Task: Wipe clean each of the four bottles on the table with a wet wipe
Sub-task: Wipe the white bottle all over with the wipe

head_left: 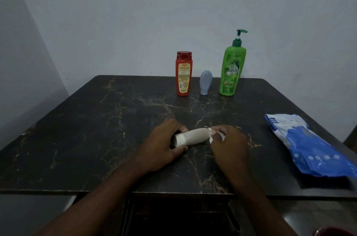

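Probably home, shampoo bottles (230, 73), marbled table (100, 123)

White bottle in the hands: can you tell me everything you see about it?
The white bottle is cream-coloured and plastic-looking, with a ribbed white cap. It lies on its side, cap pointing left, low over the dark marbled table, near its front. The left hand holds its cap end. The right hand presses a white wet wipe against its other end. Whether it touches the table is unclear.
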Demonstrator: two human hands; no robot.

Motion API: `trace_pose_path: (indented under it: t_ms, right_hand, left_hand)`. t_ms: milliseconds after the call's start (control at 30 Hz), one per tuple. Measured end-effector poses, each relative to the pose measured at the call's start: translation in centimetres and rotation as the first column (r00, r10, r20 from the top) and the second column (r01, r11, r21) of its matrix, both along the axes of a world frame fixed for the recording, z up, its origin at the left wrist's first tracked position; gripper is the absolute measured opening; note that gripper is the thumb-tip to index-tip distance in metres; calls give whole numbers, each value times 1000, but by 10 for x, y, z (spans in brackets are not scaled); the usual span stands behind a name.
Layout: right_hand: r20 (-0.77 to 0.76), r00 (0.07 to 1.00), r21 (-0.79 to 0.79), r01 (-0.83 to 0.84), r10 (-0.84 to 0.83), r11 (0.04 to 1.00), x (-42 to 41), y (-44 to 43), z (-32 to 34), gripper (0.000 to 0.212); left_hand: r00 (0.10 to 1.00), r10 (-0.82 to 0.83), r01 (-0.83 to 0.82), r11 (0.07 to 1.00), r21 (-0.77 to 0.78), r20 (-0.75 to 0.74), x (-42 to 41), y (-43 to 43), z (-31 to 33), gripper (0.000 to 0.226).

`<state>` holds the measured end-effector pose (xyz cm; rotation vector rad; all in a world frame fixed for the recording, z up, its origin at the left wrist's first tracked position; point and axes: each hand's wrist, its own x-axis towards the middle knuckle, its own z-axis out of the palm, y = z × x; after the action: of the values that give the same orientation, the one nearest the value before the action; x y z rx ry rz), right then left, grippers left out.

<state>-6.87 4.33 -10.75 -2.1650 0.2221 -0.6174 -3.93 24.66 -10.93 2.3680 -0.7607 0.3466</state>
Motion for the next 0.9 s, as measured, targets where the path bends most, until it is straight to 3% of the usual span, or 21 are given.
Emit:
trace_pose_path:
  t_ms: [100,167,300,500,733,900]
  right_hand:
    - [42,998,-21,-39,39,999,-1,3,2,18]
    - [123,985,-158,-102,122,982,-4,8,6,18]
    - [93,955,-495,-200,281,845,-5,23,4,29]
    - [91,870,-667,-308,484,678,-11,25,4,31]
    - [101,968,-551,-138,229,823,-9,14,5,39]
    - [58,991,-462,-78,118,883,-3,4,4,31]
  left_hand:
    - [1000,-8,8,1000,24,9,0,-1,1,40]
    - [1000,-17,16,999,31,18,0,-2,2,39]
    - [999,-10,8,999,47,37,-1,-3,3,38]
    - [1000,-14,13,999,39,20,-3,-4,3,37]
    - [999,-21,19,999,41,27,-4,-3,3,39]
    - [999,-24,23,999,34,28,-3,-3,2,40]
